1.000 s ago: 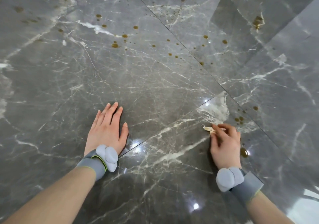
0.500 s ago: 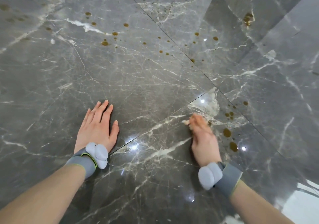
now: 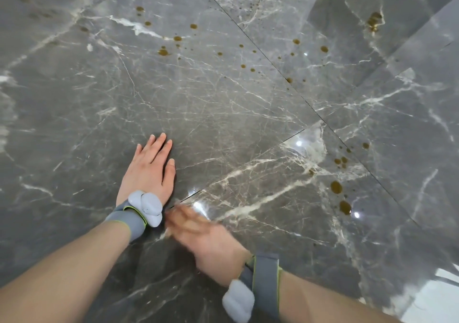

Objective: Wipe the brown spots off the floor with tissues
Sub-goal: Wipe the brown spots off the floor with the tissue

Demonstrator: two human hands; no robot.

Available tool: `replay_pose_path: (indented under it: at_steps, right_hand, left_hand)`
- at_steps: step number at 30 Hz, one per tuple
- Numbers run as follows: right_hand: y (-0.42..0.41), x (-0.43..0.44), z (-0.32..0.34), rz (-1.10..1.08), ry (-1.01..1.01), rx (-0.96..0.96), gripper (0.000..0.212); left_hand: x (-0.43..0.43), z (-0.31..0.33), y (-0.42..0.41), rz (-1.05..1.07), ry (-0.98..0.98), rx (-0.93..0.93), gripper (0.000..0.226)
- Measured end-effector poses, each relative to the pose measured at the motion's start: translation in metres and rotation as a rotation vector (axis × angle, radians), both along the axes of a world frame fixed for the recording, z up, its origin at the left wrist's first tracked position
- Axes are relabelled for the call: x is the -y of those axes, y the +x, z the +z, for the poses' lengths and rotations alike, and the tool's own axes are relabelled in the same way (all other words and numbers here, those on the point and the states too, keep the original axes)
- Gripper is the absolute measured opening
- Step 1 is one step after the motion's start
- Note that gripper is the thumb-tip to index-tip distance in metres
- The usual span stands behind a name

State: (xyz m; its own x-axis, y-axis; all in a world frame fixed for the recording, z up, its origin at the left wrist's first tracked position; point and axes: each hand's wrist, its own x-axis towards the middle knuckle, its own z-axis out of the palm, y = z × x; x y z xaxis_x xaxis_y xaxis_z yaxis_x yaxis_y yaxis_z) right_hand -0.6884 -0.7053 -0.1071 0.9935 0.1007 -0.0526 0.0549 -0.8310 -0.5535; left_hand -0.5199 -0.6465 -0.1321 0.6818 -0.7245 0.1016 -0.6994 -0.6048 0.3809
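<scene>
Spotted marble floor [image 3: 223, 114], two hands

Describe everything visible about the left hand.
The left hand lies flat, palm down, on the grey marble floor, fingers straight and held together, pointing away from the person. A grey wristband carrying a pale rounded device wraps the wrist. It holds nothing. The blurred right hand is close beside that wrist.

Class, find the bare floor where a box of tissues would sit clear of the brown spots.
Free: the broad stretch beyond the left hand, short of the spots, and the floor left of that hand. Crowded: the far tiles and the cluster of drops to the right of the right hand.
</scene>
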Motion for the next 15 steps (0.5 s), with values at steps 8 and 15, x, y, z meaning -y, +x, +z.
replay_pose_path:
  at_steps: [8,15]
  right_hand:
    - [0.039,0.090,-0.007,-0.615,-0.098,0.071,0.050]
    - [0.002,0.020,-0.003,0.323,-0.054,0.085,0.046]
  left_hand:
    - [0.002,0.000,0.000,0.013,-0.028,-0.005,0.068]
    - [0.000,-0.001,0.000,0.005,-0.056,-0.014,0.063]
